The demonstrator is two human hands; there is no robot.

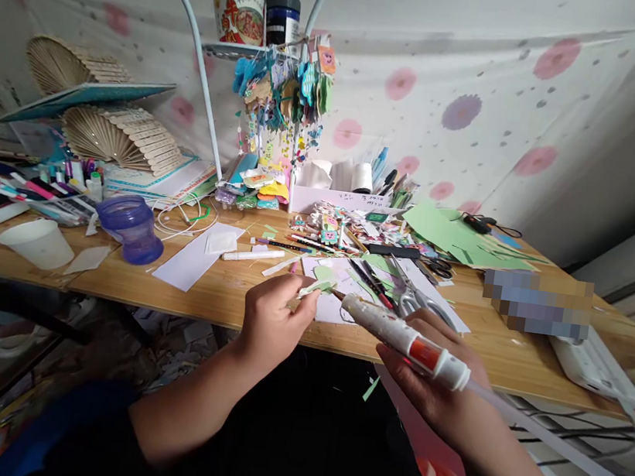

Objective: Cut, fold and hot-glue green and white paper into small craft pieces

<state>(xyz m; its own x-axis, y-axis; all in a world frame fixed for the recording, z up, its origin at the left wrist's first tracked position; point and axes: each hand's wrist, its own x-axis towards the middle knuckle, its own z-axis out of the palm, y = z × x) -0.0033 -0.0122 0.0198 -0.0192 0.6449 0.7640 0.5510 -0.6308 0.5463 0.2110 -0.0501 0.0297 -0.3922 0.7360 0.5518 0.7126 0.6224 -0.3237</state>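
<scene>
My left hand pinches a small light-green paper cutout between thumb and fingers, above the table's front edge. Wrapped round a white hot glue gun is my right hand. Its nozzle points left, close to the cutout; whether the tip touches the paper I cannot tell. A long translucent glue stick sticks out of the gun's back end. Just beyond my right hand lie grey-handled scissors and dark pens on white paper with green scraps.
On the wooden table stand a purple cup and a white paper cup at left. Green paper sheets lie at back right, a white power strip near the right edge. Hanging ornaments dangle from a rack.
</scene>
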